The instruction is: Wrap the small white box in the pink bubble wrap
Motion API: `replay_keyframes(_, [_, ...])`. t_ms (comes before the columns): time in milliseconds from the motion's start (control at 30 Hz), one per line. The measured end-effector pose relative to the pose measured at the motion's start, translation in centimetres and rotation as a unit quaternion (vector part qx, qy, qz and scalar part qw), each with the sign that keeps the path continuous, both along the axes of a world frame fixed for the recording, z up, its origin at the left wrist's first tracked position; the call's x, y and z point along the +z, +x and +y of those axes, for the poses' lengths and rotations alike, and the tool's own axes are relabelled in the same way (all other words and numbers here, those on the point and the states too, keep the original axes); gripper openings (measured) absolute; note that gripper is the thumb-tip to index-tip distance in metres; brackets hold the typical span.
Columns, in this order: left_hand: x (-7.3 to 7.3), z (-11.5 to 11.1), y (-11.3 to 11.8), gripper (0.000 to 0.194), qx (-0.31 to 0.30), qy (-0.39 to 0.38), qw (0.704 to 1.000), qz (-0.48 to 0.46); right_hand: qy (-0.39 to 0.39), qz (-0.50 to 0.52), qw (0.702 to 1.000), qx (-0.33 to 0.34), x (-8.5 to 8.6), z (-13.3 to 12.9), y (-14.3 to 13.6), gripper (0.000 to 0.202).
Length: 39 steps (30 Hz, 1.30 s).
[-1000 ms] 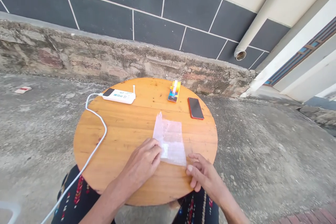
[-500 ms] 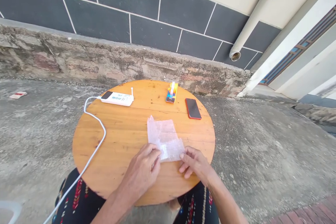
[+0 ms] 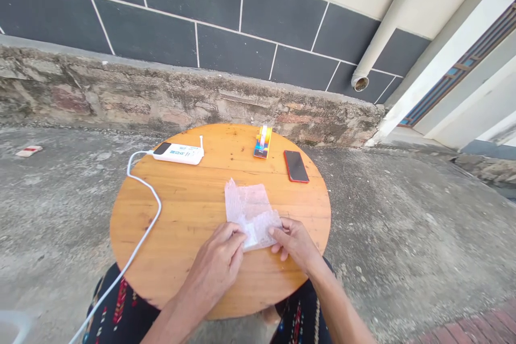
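A sheet of clear bubble wrap [image 3: 252, 199] lies on the round wooden table in front of me, its near part folded over something pale and whitish that I cannot make out. My left hand [image 3: 223, 252] is closed on the left edge of the fold, thumb against fingers. On the right edge of the wrap, my right hand [image 3: 296, 244] pinches the layer between thumb and fingers. The far end of the sheet rests crumpled and loose on the wood.
On the round table [image 3: 181, 258], a white power bank-like device [image 3: 181, 153] trails a white cable [image 3: 150, 226] over the left edge. A yellow and blue tape dispenser [image 3: 263, 142] stands at the back, beside a red-edged phone [image 3: 296, 166]. A stone-based wall rises behind.
My right hand has moved slightly left and in over the wrap, its thumb now further onto the folded layer. My left hand stays nearly in place.
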<state>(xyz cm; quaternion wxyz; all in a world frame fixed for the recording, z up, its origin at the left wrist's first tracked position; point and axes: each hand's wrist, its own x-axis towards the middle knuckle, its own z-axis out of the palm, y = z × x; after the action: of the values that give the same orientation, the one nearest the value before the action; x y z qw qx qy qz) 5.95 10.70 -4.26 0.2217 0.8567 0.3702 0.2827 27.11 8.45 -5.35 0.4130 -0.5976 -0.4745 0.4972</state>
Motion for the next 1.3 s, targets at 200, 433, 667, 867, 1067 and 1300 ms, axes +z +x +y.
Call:
replay_keyframes(200, [0.1, 0.0, 0.0, 0.028, -0.003, -0.004, 1.000, -0.002, -0.026, -0.014, 0.997, 0.070, 0.6, -0.2, 0.5, 0.036])
replay_keyframes(433, [0.2, 0.1, 0.0, 0.028, -0.004, -0.024, 1.000, 0.012, 0.049, -0.211, 0.976, 0.034, 0.4, 0.9, -0.1, 0.033])
replay_keyframes(667, [0.7, 0.0, 0.2, 0.027, 0.011, -0.038, 0.999, 0.036, 0.076, -0.375, 0.921, -0.076, 0.3, 0.8, -2.4, 0.026])
replay_keyframes(867, [1.3, 0.1, 0.4, 0.025, 0.017, -0.030, 0.997, 0.074, 0.101, -0.422, 0.897, -0.087, 0.1, 0.8, -3.9, 0.020])
replay_keyframes(1067, [1.3, 0.2, 0.5, 0.024, 0.018, -0.010, 0.996, 0.088, 0.155, -0.281, 0.946, -0.050, 0.4, -0.2, -3.7, 0.010])
replay_keyframes(1300, [1.1, -0.1, 0.5, 0.025, 0.024, 0.015, 0.995, 0.092, 0.251, -0.247, 0.935, -0.047, 0.7, -1.3, -4.2, 0.009])
